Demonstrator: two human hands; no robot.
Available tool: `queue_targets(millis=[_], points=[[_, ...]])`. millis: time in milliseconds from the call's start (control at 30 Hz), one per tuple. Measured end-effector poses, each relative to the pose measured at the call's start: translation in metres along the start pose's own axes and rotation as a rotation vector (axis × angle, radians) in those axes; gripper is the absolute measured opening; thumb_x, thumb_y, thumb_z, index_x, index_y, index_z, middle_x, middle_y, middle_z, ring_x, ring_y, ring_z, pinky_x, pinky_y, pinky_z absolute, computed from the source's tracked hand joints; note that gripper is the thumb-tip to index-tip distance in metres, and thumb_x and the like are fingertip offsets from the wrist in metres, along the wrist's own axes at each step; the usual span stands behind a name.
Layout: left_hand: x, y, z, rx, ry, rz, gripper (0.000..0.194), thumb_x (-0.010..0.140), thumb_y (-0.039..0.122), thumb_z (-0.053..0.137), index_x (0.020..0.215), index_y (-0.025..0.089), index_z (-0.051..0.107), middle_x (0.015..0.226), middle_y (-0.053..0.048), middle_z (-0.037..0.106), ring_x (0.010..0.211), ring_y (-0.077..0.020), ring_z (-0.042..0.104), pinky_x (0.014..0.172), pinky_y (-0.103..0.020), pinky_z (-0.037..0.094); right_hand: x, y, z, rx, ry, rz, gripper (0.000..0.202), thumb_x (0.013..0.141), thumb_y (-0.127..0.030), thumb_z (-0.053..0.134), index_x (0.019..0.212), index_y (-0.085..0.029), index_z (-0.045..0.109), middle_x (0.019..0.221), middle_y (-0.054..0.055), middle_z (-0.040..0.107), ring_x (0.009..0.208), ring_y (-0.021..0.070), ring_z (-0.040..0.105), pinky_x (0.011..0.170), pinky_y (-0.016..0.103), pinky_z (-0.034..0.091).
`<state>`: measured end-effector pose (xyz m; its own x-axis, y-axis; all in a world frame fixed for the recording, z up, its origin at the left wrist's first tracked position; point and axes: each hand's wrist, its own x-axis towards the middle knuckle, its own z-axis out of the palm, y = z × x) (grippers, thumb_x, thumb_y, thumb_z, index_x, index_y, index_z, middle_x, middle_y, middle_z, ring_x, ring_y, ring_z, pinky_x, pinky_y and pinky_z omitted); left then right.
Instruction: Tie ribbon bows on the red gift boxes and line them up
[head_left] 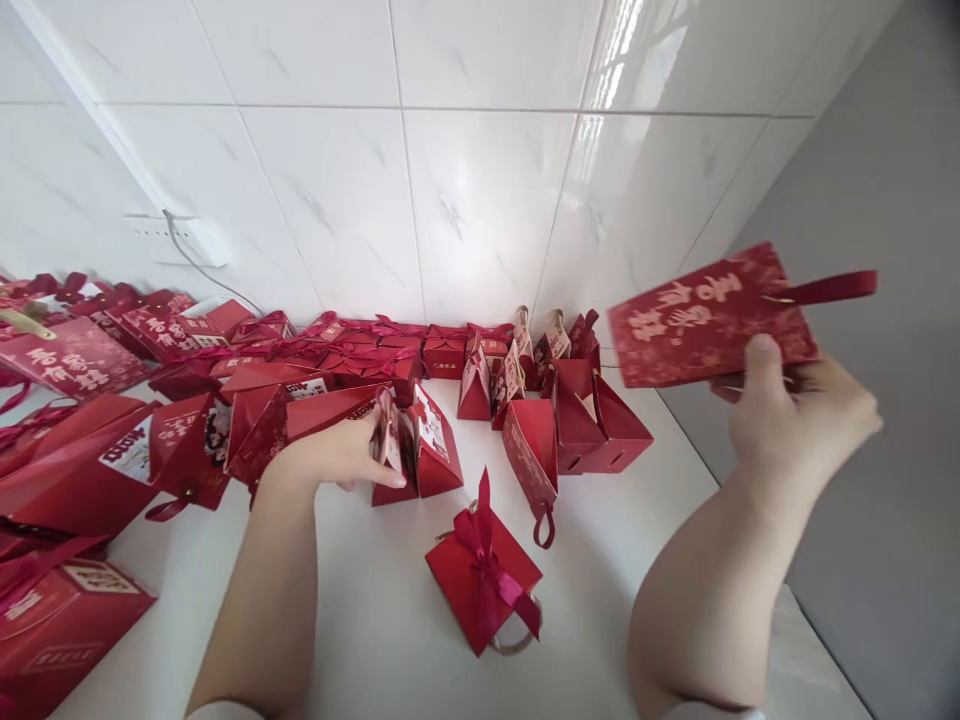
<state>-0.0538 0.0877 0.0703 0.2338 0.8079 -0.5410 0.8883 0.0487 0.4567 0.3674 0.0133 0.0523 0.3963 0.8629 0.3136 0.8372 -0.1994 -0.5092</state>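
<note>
My right hand is raised at the right, its thumb and fingers closed on a red gift box. Pale lettering covers that box's flat face, and a dark red ribbon loop sticks out to the right. Lower down, my left hand grips a small red gift box standing on the white table, thumb on its near side and other fingers mostly hidden. Against it stands another red box with a white label. Between my forearms lies a red box with a magenta bow and a round handle.
Many red gift boxes line the tiled wall and fill the table's left side. Several open-topped red boxes stand right of centre. A cable hangs from a wall socket. A grey surface borders the table.
</note>
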Motion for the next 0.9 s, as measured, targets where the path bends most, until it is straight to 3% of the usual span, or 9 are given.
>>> queue_targets(millis=[167,267,367,433,533,633,767,833,900], points=[[0.038,0.001,0.019,-0.066,-0.054,-0.019,0.098,0.057,0.05,0.08,0.143,0.028,0.039,0.139,-0.017,0.056,0.094,-0.0308,0.071,0.055,-0.029,0.059,0.025,0.049,0.007,-0.103,0.156,0.316,0.041,0.093,-0.034,0.041,0.094,-0.012,0.076,0.085,0.021,0.07,0.086,0.0279,0.065,0.07,0.036,0.041],[0.051,0.005,0.031,-0.098,0.014,0.039,0.098,0.061,0.057,0.077,0.145,0.028,0.036,0.144,-0.019,0.051,0.09,-0.0294,0.072,0.053,-0.027,0.058,0.041,0.066,0.027,-0.13,0.143,0.388,0.045,0.093,-0.035,0.042,0.104,-0.006,0.074,0.093,0.026,0.07,0.092,0.0321,0.065,0.076,0.04,0.042],[0.062,0.011,0.041,-0.11,0.094,0.089,0.103,0.066,0.061,0.073,0.15,0.025,0.027,0.146,-0.023,0.046,0.077,-0.0268,0.074,0.052,-0.029,0.058,0.056,0.076,0.053,-0.117,0.07,0.408,0.044,0.092,-0.035,0.045,0.112,-0.007,0.072,0.1,0.024,0.071,0.096,0.0326,0.065,0.082,0.039,0.043],[0.07,0.014,0.046,-0.086,0.127,0.122,0.101,0.071,0.063,0.069,0.151,0.023,0.022,0.139,-0.023,0.054,0.062,-0.0231,0.072,0.056,-0.031,0.058,0.063,0.08,0.068,-0.098,0.018,0.395,0.043,0.092,-0.036,0.046,0.115,-0.008,0.071,0.104,0.022,0.071,0.098,0.0323,0.066,0.083,0.038,0.044],[0.083,0.016,0.053,-0.04,0.194,0.143,0.089,0.081,0.067,0.056,0.149,0.018,0.025,0.109,-0.018,0.071,0.051,-0.0222,0.069,0.063,-0.033,0.057,0.068,0.087,0.079,-0.086,-0.02,0.39,0.047,0.092,-0.037,0.047,0.121,-0.006,0.067,0.107,0.023,0.071,0.1,0.033,0.066,0.083,0.038,0.046],[0.095,0.017,0.062,0.021,0.354,0.111,0.074,0.087,0.067,0.047,0.137,0.013,0.043,0.091,-0.014,0.074,0.065,-0.026,0.073,0.072,-0.033,0.056,0.067,0.093,0.08,-0.086,-0.03,0.398,0.048,0.092,-0.037,0.046,0.124,-0.006,0.065,0.109,0.023,0.07,0.101,0.033,0.066,0.083,0.038,0.046],[0.099,0.025,0.069,0.125,0.587,0.009,0.069,0.091,0.067,0.036,0.119,0.007,0.057,0.11,-0.028,0.068,0.105,-0.0389,0.067,0.087,-0.041,0.051,0.067,0.1,0.08,-0.084,-0.051,0.396,0.05,0.092,-0.04,0.047,0.124,-0.005,0.064,0.11,0.024,0.069,0.104,0.0349,0.065,0.083,0.04,0.046],[0.092,0.03,0.067,0.187,0.623,-0.075,0.073,0.092,0.066,0.031,0.114,0.002,0.059,0.111,-0.034,0.064,0.111,-0.0457,0.062,0.086,-0.048,0.049,0.068,0.102,0.083,-0.08,-0.068,0.383,0.052,0.092,-0.041,0.048,0.126,-0.006,0.063,0.112,0.024,0.069,0.106,0.036,0.064,0.083,0.04,0.046],[0.078,0.034,0.06,0.255,0.58,-0.112,0.067,0.094,0.059,0.028,0.102,0.004,0.065,0.103,-0.033,0.067,0.104,-0.0448,0.065,0.083,-0.049,0.049,0.07,0.103,0.086,-0.076,-0.085,0.371,0.052,0.091,-0.042,0.049,0.127,-0.006,0.063,0.113,0.024,0.069,0.108,0.0364,0.064,0.083,0.04,0.046]])
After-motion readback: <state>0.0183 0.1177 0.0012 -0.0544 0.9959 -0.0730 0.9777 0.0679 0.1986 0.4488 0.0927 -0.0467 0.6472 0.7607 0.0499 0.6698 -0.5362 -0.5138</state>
